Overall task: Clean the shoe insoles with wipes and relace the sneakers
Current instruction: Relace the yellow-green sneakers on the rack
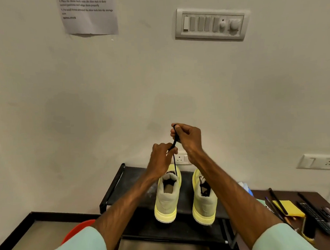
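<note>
1. The rack (132, 176) is standing against the wall. A worktop (290, 194) is sitting at its right side, carrying a yellow pad (288, 208), a remote (314, 218) and some pens.
2. Two yellow sneakers are standing side by side on the rack's top shelf, heels at its front edge and toes pointing to its back edge. The left sneaker (167, 201) is sitting under the hands. The right sneaker (202, 207) is sitting just beside it, with dark lacing showing loose at its opening.
3. Both hands are hovering above the left sneaker, close together, one over the other. The right hand (187, 137) is sitting higher, its fingers curling round the upper part of the lace. The left hand (161, 159) is pinching the same lace just below.
4. The black lace (174, 162) is running from the hands down to the top of the left sneaker, near the tongue, and looks fairly taut.
5. The person seems to be drawing the lace up through an upper eyelet, so relacing looks well along. Whether the insoles are clean is not showing.
6. To do this well, I would be pulling straight up in line with the eyelet while the lower hand is feeding the lace flat and untwisted. The shoe is light and unheld, so a hard tug is likely to be lifting or tipping it off the shelf.
</note>
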`<action>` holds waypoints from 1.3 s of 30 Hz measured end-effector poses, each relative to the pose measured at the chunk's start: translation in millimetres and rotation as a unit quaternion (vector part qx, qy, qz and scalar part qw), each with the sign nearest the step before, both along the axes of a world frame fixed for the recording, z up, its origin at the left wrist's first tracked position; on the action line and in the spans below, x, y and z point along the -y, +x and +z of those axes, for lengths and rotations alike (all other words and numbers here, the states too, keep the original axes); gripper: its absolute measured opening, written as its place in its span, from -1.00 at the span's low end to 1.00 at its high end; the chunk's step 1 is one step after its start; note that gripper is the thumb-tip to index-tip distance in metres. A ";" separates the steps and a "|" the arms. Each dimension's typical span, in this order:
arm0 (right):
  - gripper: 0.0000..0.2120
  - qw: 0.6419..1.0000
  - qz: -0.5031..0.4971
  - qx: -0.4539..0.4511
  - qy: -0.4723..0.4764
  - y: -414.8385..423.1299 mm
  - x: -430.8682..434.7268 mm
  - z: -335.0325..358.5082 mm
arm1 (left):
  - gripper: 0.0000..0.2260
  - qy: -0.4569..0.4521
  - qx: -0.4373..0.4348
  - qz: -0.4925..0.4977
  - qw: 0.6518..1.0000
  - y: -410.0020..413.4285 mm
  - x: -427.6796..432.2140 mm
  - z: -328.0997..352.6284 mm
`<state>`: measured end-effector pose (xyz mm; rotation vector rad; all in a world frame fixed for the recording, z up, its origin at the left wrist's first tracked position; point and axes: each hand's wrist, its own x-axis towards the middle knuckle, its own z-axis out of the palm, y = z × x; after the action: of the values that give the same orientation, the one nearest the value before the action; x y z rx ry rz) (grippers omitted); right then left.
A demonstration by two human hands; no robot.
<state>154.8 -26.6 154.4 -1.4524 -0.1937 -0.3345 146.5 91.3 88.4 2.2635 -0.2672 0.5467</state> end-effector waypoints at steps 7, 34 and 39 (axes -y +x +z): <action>-0.90 0.989 -0.083 0.039 -0.113 2.4 30.4 -35.0 | -0.81 0.054 -0.088 -0.077 0.992 10.8 -41.0 32.0; -0.88 0.993 0.037 -0.014 -0.111 -7.4 -6.4 -103.6 | -0.85 -0.105 -0.182 0.111 0.971 12.0 -0.7 53.6; -0.85 0.995 0.022 -0.032 -0.092 -5.3 -7.5 -107.1 | -0.90 -0.186 -0.199 0.106 0.956 5.0 -6.3 45.4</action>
<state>149.5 -19.1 47.2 -1.6352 -0.2081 -0.2374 151.5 97.6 133.9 1.9844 0.2645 0.2121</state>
